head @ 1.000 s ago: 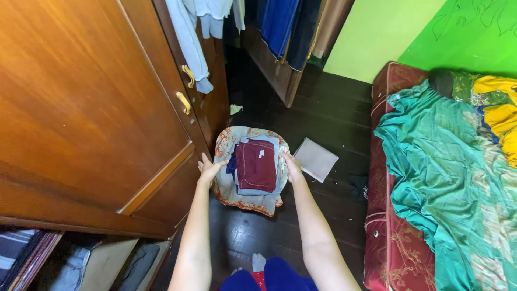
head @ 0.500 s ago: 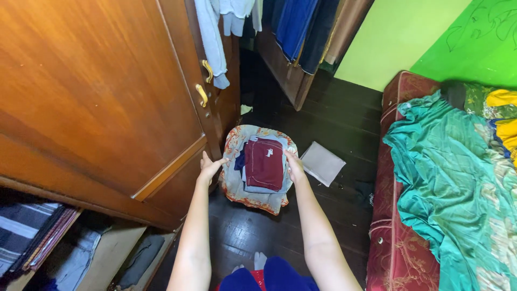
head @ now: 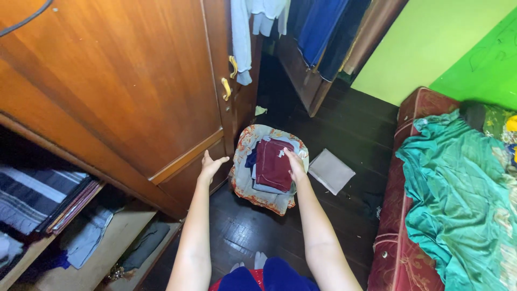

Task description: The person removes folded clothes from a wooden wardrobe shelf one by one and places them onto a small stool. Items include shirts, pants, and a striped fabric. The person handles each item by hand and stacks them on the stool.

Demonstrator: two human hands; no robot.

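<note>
The left hand [head: 211, 166] has come off the pile's edge and hangs open beside the wardrobe door [head: 134, 81]. The right hand [head: 295, 164] rests flat on the folded maroon garment [head: 273, 163] atop the floor stack, grip holding nothing.

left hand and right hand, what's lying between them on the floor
In the head view, a stack of folded clothes, maroon piece on top, lies between the left hand and right hand, on a patterned cloth.

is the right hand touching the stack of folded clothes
Touching. The head view shows the right hand lying on the right edge of the folded clothes, fingers over the maroon top piece, no gap between them. The left hand stays clear of the stack.
</note>
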